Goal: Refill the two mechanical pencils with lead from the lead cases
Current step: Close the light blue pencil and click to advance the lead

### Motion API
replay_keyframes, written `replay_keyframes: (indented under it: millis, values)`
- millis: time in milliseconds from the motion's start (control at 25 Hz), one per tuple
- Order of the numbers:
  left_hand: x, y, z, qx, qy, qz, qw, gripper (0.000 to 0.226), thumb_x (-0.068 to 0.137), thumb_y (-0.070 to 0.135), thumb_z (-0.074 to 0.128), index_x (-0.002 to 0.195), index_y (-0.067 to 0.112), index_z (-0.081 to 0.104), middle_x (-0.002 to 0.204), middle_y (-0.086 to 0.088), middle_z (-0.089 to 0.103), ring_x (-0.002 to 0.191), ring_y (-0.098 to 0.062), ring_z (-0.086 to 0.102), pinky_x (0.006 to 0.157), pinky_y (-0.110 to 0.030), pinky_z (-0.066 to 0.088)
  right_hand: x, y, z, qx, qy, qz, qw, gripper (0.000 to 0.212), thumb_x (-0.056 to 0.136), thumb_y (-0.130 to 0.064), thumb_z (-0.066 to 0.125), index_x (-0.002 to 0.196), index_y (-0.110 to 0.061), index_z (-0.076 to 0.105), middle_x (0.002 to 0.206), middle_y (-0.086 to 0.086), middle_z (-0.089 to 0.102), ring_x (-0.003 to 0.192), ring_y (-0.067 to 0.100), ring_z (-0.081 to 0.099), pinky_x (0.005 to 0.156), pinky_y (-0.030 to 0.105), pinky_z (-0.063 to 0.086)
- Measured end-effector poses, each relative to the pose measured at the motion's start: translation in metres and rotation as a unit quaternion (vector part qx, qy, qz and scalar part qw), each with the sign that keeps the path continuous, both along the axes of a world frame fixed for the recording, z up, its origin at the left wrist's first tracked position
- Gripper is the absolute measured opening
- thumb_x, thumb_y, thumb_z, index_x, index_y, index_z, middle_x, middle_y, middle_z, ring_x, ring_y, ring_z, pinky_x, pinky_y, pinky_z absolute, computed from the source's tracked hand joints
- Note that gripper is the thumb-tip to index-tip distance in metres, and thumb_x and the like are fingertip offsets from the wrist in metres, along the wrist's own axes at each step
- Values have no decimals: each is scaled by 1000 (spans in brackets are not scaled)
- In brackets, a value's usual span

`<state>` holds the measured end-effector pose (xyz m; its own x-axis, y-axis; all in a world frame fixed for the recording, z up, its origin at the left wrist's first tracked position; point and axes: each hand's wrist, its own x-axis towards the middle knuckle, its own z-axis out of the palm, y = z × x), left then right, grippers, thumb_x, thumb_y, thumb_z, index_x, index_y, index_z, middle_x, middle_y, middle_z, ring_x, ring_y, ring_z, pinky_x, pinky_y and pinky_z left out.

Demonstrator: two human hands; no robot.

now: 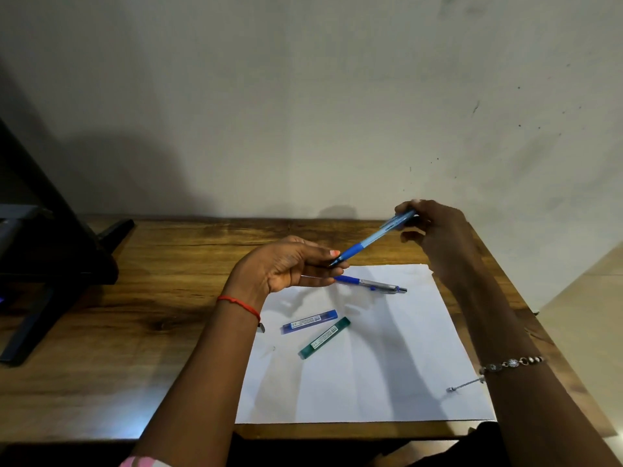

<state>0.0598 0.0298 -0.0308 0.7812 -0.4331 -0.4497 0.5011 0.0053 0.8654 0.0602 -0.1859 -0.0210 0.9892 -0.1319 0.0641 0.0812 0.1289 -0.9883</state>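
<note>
Both hands hold a light-blue mechanical pencil (372,238) slanted in the air above the table. My left hand (286,264) pinches its tip end; my right hand (435,227) grips its top end. A second pencil (374,284), blue and silver, lies flat on the white paper (387,375) just below. Two lead cases rest on the paper: a blue-violet lead case (309,321) and a green lead case (324,337), close together and both lying down.
The wooden table (135,315) ends at a wall behind. A black stand (50,264) occupies the left side. My right wrist wears a bracelet (512,364) with a dangling chain; the left wrist has a red thread.
</note>
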Motion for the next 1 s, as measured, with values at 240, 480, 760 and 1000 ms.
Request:
replay_keyframes:
  millis: [240, 480, 760, 1000]
  values:
    - [4, 11, -2, 90, 17, 6, 996, 11, 86, 2, 58, 90, -5, 65, 67, -9, 72, 59, -13, 70, 55, -23, 57, -9, -13, 0, -384, -18, 135, 913, 19, 74, -10, 75, 91, -16, 74, 85, -4, 70, 74, 10, 58, 59, 6, 43]
    - [5, 11, -4, 148, 24, 11, 989, 12, 86, 9, 60, 86, -1, 66, 69, -10, 73, 61, -14, 71, 61, -27, 59, -1, -6, -15, -506, -16, 184, 843, 23, 70, -11, 79, 92, -13, 76, 77, -6, 69, 69, 7, 58, 57, 7, 42]
    - [9, 17, -6, 255, 26, 37, 966, 24, 89, 21, 58, 86, -1, 68, 61, -7, 72, 53, -13, 69, 54, -24, 57, -3, -5, -18, -550, 40, 206, 808, 23, 68, -10, 79, 92, -10, 76, 87, 8, 74, 65, 9, 56, 53, 8, 40]
    - [10, 17, -7, 293, 20, 44, 955, 25, 90, 22, 57, 84, 1, 68, 56, -5, 70, 54, -13, 67, 54, -23, 55, -4, 6, -21, -575, 59, 225, 784, 26, 70, -8, 78, 96, -4, 74, 93, 10, 73, 62, 7, 53, 48, 2, 37]
